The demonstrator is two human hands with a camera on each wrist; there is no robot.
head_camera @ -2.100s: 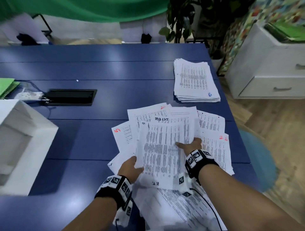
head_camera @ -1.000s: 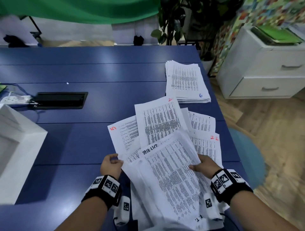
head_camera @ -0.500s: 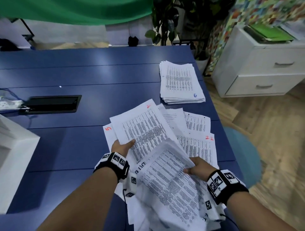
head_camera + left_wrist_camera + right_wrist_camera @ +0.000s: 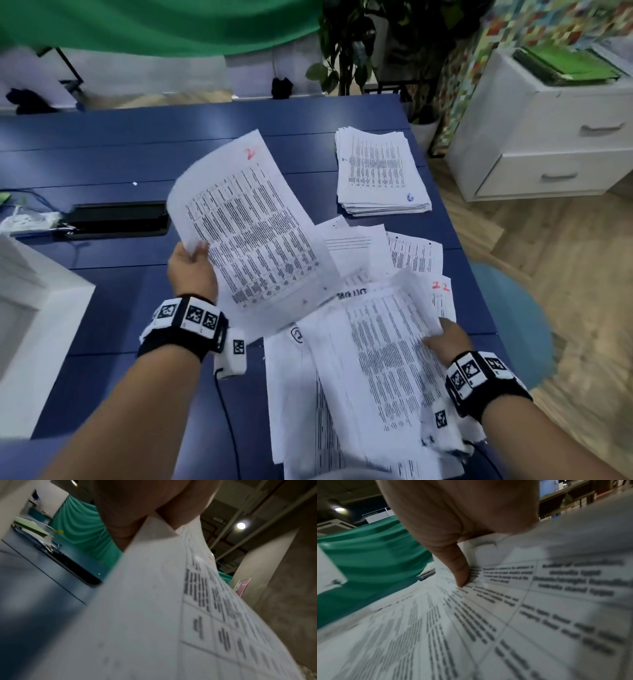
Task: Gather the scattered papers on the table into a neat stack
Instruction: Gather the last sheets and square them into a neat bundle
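Currently the left hand (image 4: 191,270) pinches one lifted sheet (image 4: 250,222) above the table (image 4: 102,164); the right hand (image 4: 448,342) grips the gathered papers (image 4: 370,377) at the near right edge.

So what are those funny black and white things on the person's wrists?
Each bare forearm wears a black wristband: left wristband, right wristband. White squares with black checker-like markings cover them. A small white box hangs under the left one, with a thin black cable trailing away.

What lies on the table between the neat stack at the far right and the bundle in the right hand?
In the head view, loose overlapping sheets cover the stretch between the neat stack and the bundle gripped by the right hand.
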